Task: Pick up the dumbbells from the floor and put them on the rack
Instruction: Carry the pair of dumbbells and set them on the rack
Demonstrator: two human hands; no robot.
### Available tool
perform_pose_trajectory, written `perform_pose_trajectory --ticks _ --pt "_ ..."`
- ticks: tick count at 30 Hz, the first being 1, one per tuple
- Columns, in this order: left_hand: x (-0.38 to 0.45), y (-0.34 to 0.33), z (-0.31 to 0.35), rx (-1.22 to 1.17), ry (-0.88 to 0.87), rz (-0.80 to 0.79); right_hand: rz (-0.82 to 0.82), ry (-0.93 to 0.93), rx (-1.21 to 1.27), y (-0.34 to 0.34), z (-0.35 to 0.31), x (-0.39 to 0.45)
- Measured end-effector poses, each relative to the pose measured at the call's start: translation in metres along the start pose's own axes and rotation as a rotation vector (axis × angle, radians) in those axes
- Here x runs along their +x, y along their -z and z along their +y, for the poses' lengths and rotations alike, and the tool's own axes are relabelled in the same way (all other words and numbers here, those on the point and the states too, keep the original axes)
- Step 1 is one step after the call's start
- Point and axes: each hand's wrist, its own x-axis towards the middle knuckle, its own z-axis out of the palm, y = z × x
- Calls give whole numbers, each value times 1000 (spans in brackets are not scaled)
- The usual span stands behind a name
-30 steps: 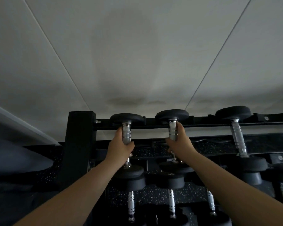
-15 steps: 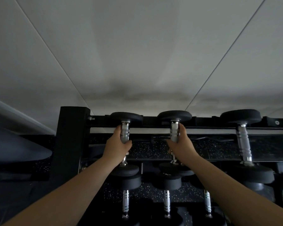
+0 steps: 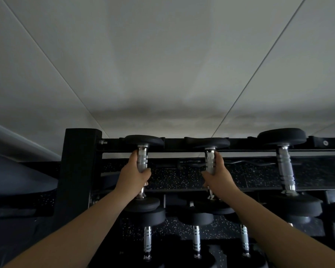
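Our left hand [image 3: 134,176] and right hand [image 3: 219,176] each wrap a knurled chrome handle, left dumbbell [image 3: 142,161] and right dumbbell [image 3: 210,161] lying across the rack's top tier [image 3: 240,147]. We judge them rigid and heavy at the ends, so mid-handle holds suit

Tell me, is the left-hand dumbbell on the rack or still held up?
Cannot tell for certain. The left hand grips the left dumbbell handle; its far head meets the rack rail.
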Motion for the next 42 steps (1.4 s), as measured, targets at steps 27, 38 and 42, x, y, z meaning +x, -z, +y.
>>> perform_pose_trajectory --ticks 27,38,42 --pt "-16 7 11 120 4 -1 54 -38 19 -1 -2 3" --pt "-36 10 18 170 -11 2 45 32 -63 7 3 -1" --pt "-47 13 24 223 -40 -3 45 56 -90 13 2 -9"
